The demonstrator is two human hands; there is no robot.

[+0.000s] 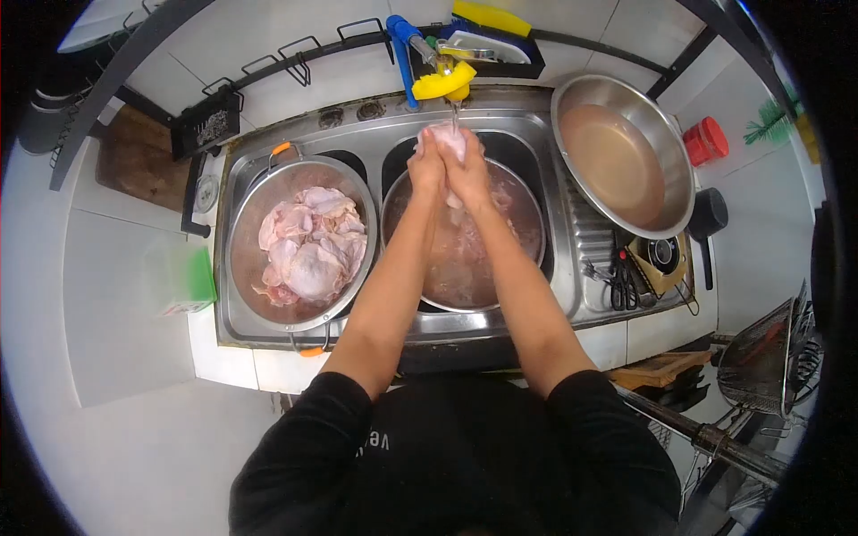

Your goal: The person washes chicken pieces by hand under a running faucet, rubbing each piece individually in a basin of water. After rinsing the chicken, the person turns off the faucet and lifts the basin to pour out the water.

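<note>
A piece of raw chicken (pixel 444 138) is held between my left hand (pixel 427 166) and my right hand (pixel 466 167), with the fingers of both wrapped round it. Water runs from the tap (pixel 444 67) onto the piece. Below my hands, a round metal basin (pixel 539 234) in the right sink bowl holds cloudy pinkish water and some chicken. To the left, several pale raw chicken pieces (pixel 313 259) lie heaped in a wide metal pan (pixel 248 201) with orange handles, over the left sink bowl.
A large steel bowl (pixel 677 170) of cloudy liquid stands on the right drainboard. Near it are black-handled scissors (pixel 623 284), a small black pan (pixel 709 213) and a red cup (pixel 705 141). A black rack (pixel 344 40) runs along the wall behind the sink.
</note>
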